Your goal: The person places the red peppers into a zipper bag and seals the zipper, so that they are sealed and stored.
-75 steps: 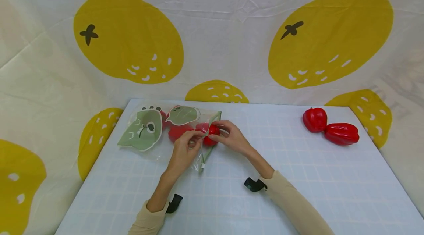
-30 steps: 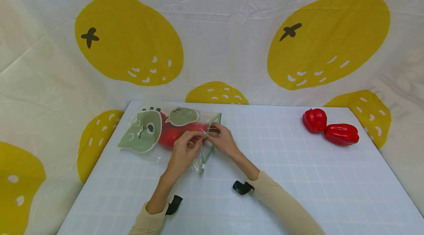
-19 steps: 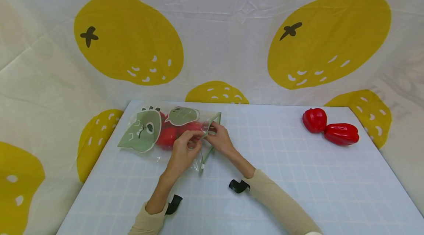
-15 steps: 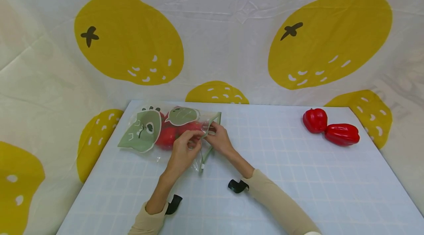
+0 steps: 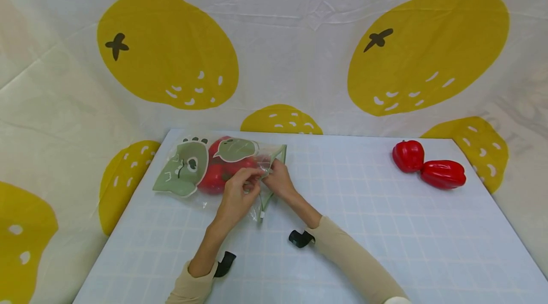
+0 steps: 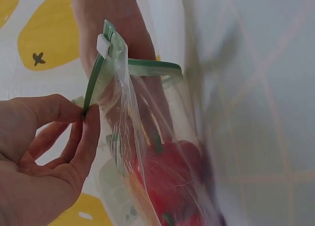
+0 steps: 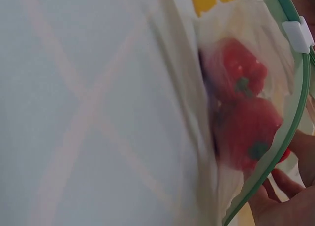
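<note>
Head view: the zip bag (image 5: pixel 235 151) lies at 8 o'clock of centre, red peppers (image 5: pixel 211 179) inside. Left hand (image 5: pixel 236 197) pinches its green rim (image 6: pixel 92 83); right hand (image 5: pixel 280 179) reaches inside, grip not determinable. Loading appears partial: rim unsealed, a round pepper (image 5: pixel 408 156) and long pepper (image 5: pixel 443 174) outside, at the bag's 3 o'clock.

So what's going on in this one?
A person's two hands are working at a clear bag on the table. The left hand pinches the green edge of its open mouth, while the right hand reaches inside, close to red peppers; whether it grips one is unclear. A nearer pepper and a farther pepper lie outside, off to the right.
</note>
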`<move>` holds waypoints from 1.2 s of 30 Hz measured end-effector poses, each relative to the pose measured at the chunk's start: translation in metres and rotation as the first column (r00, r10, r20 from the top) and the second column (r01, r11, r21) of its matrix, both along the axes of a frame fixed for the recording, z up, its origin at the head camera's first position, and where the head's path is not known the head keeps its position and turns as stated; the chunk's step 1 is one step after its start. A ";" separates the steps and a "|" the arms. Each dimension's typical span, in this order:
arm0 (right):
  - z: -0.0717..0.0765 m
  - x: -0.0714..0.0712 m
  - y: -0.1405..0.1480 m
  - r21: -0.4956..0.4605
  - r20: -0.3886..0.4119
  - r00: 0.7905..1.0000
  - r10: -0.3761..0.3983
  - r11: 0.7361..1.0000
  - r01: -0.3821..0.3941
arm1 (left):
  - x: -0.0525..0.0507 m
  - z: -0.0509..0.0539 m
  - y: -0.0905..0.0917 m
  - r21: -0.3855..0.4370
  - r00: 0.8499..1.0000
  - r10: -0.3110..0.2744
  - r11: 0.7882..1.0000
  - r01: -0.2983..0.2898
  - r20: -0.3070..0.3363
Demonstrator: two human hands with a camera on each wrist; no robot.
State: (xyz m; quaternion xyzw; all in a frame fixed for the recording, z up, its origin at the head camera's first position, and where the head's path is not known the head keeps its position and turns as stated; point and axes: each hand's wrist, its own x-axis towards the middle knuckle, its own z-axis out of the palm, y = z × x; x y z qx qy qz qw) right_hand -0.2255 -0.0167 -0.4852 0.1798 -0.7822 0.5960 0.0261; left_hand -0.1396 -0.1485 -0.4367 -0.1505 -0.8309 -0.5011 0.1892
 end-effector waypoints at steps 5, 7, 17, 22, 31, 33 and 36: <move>0.001 0.000 -0.002 0.005 -0.018 1.000 0.015 1.000 -0.015 | 0.000 0.000 0.000 0.003 1.000 -0.009 1.000 0.009 -0.003; 0.001 0.000 -0.001 0.018 -0.014 1.000 0.017 1.000 -0.017 | 0.000 0.000 0.000 0.004 1.000 -0.009 1.000 0.009 0.005; 0.000 0.004 0.012 -0.015 0.052 0.994 0.092 0.996 -0.091 | 0.000 -0.001 -0.001 -0.005 0.999 0.007 1.000 -0.007 0.051; 0.003 0.008 0.020 -0.003 0.068 0.991 0.115 0.993 -0.115 | 0.000 0.000 -0.001 -0.006 0.997 0.011 1.000 -0.010 0.075; 0.007 0.009 0.042 0.060 -0.003 0.992 0.127 0.990 -0.126 | 0.001 -0.001 -0.002 -0.014 0.994 0.013 1.000 -0.011 0.104; 0.008 0.009 0.047 0.072 -0.017 0.992 0.123 0.990 -0.122 | 0.001 -0.001 -0.002 -0.015 0.994 0.010 1.000 -0.009 0.105; 0.009 0.009 0.055 0.079 -0.040 0.992 0.123 0.990 -0.119 | 0.001 -0.001 -0.002 -0.012 0.994 0.008 1.000 -0.007 0.107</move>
